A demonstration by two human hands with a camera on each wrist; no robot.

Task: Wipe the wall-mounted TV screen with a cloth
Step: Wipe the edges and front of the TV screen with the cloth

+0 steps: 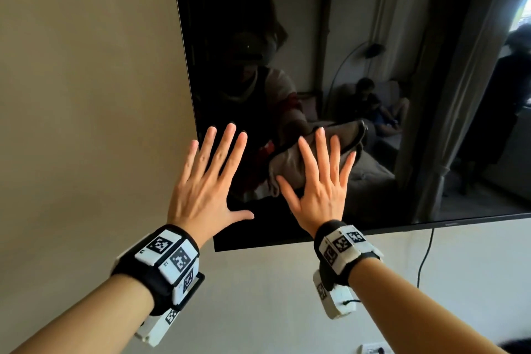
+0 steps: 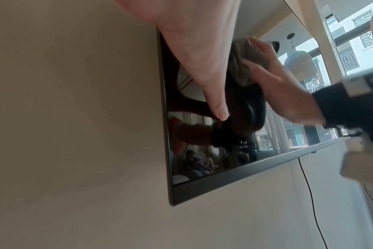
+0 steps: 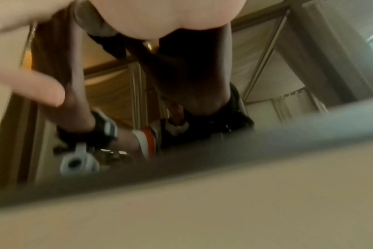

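Observation:
The wall-mounted TV (image 1: 373,37) is dark and mirrors the room. My right hand (image 1: 319,181) lies flat with its fingers spread and presses a grey-beige cloth (image 1: 287,166) against the lower left part of the screen. My left hand (image 1: 212,178) is spread flat over the TV's left edge, half over the wall, and holds nothing. In the left wrist view my left thumb (image 2: 202,67) lies along the screen (image 2: 202,151), and the right hand (image 2: 287,94) covers the cloth (image 2: 243,60). The blurred right wrist view shows my palm (image 3: 170,16), a bit of cloth (image 3: 89,21) and the bottom bezel (image 3: 202,160).
A beige wall (image 1: 86,94) runs left of and below the TV. A black cable (image 1: 425,253) hangs from the bottom bezel at the right. A white wall socket (image 1: 373,349) sits low on the wall. The TV's lower left corner (image 1: 215,247) is just below my left thumb.

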